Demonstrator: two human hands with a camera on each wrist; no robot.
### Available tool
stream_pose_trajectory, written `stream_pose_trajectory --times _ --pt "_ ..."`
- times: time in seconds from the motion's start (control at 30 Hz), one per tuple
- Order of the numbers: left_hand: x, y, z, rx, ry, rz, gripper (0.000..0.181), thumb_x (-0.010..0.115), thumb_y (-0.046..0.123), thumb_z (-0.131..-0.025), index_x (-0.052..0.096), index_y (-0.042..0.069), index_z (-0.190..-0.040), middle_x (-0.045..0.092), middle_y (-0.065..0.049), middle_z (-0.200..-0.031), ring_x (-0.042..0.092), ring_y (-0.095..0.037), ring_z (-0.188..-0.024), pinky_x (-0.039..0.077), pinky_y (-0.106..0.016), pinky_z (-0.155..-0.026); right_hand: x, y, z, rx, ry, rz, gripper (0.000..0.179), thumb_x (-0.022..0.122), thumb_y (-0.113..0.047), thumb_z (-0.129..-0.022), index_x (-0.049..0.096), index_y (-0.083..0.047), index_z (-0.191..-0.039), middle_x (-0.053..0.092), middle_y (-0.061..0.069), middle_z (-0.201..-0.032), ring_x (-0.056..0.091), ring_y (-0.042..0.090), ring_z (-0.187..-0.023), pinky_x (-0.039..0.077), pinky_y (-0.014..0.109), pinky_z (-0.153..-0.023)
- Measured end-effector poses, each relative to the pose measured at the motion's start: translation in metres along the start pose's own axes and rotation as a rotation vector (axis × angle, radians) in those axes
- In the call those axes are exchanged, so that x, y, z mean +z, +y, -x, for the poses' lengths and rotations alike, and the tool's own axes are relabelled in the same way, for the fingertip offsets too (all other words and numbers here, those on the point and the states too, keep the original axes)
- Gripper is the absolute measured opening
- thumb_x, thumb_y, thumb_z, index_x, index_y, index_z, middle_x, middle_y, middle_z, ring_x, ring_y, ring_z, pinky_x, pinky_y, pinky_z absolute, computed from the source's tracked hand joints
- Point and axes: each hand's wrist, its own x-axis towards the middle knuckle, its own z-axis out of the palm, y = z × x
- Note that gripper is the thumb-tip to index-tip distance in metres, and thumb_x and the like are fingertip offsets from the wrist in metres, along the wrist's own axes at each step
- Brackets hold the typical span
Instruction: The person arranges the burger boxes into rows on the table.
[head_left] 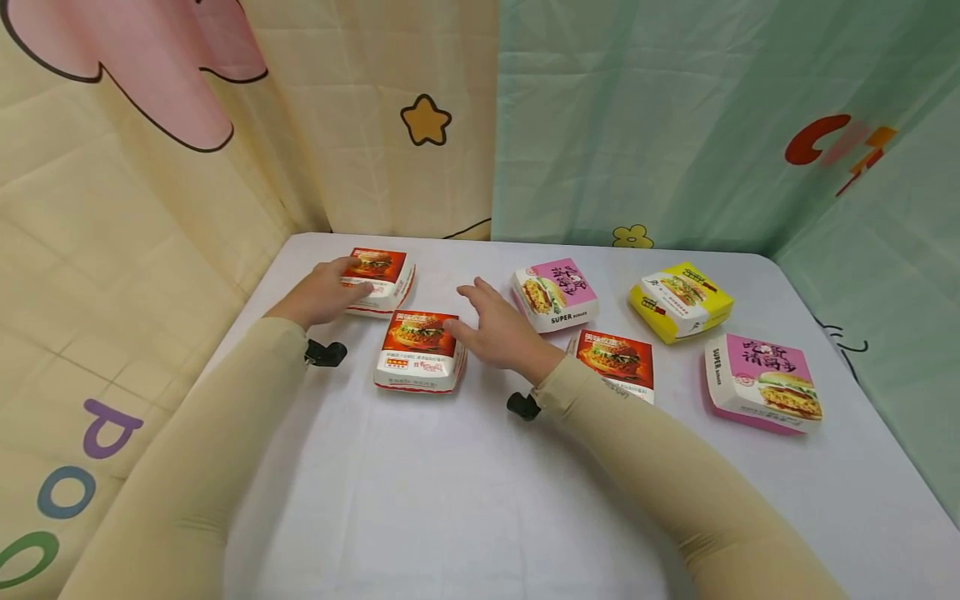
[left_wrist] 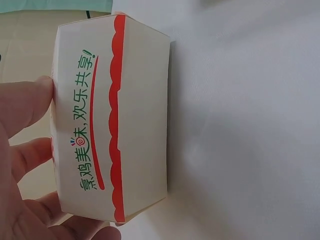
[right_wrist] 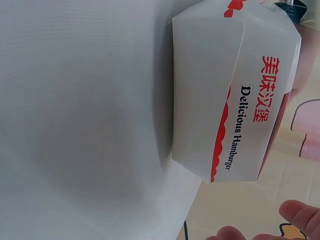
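White cloth-covered table (head_left: 420,492), printed beige-and-green fabric curtains (head_left: 585,125) around. Left hand (head_left: 318,293): loosely spread, touching far-left red-and-white cardboard burger box (head_left: 384,267). Right hand (head_left: 506,331): wide, thumb at nearer red-and-white cardboard box (head_left: 417,354).

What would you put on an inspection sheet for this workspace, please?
Surface: white table, with faint creases
Job's things: far-left red box and near-left red box, both flat on the table
Clutter: third red box, partly hidden by the right sleeve; far pink box; near pink box; yellow box
Grippers: left hand touches the far-left red box, grip unclear; right hand is beside the near-left red box, contact unclear
Cables: nothing seen
Surroundings: beige curtain and green curtain, cartoon-printed
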Motion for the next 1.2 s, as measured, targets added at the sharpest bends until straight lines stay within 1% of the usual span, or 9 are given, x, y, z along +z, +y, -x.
stream_pose_trajectory --times 0.2,0.37,0.67,0.93,1.07,1.2 --pt "0.002 0.008 -0.005 0.008 -0.017 -0.027 0.082 0.053 0.054 -0.105 0.024 0.009 -0.167 0.027 -0.033 -0.165 0.030 -0.051 -0.152 0.027 -0.068 -0.124 0.000 0.003 -0.005 0.007 0.007 -0.002 0.069 0.059 -0.048 -0.105 0.039 -0.014 -0.162 0.022 0.013 -0.176 0.025 0.030 -0.162 0.029 0.052 -0.129" --pt "0.004 0.014 -0.008 0.032 -0.011 -0.033 0.079 0.055 0.049 -0.105 0.027 0.007 -0.166 0.030 -0.033 -0.165 0.032 -0.049 -0.152 0.027 -0.067 -0.124 0.000 0.005 -0.008 0.015 0.011 -0.001 0.069 0.058 -0.049 -0.106 0.040 -0.014 -0.162 0.023 0.014 -0.175 0.025 0.030 -0.162 0.028 0.051 -0.129" --pt "0.006 0.025 -0.011 0.056 -0.028 -0.041 0.076 0.055 0.045 -0.106 0.028 0.007 -0.166 0.030 -0.032 -0.166 0.032 -0.048 -0.152 0.027 -0.065 -0.125 -0.002 0.007 -0.011 0.037 0.003 0.000 0.069 0.058 -0.049 -0.106 0.039 -0.014 -0.162 0.022 0.013 -0.176 0.025 0.030 -0.162 0.027 0.050 -0.130" --pt "0.007 0.035 -0.012 0.037 -0.069 -0.025 0.075 0.055 0.044 -0.106 0.026 0.011 -0.167 0.024 -0.031 -0.168 0.031 -0.048 -0.152 0.027 -0.067 -0.124 0.000 0.008 -0.016 0.055 -0.014 0.007 0.070 0.059 -0.050 -0.105 0.038 -0.015 -0.163 0.021 0.012 -0.176 0.025 0.030 -0.162 0.027 0.050 -0.130" --pt "0.008 0.039 -0.013 0.036 -0.080 -0.018 0.072 0.055 0.040 -0.107 0.028 0.013 -0.167 0.025 -0.029 -0.169 0.032 -0.046 -0.151 0.028 -0.066 -0.124 -0.001 0.009 -0.019 0.060 -0.018 0.010 0.071 0.059 -0.050 -0.105 0.038 -0.015 -0.163 0.020 0.012 -0.176 0.024 0.030 -0.162 0.027 0.050 -0.130" --pt "0.010 0.044 -0.015 0.029 -0.102 -0.021 0.071 0.055 0.041 -0.107 0.027 0.015 -0.167 0.024 -0.028 -0.169 0.032 -0.045 -0.151 0.029 -0.067 -0.124 -0.002 0.008 -0.022 0.078 -0.026 0.020 0.072 0.059 -0.051 -0.105 0.037 -0.016 -0.164 0.020 0.011 -0.177 0.024 0.029 -0.163 0.028 0.050 -0.130"
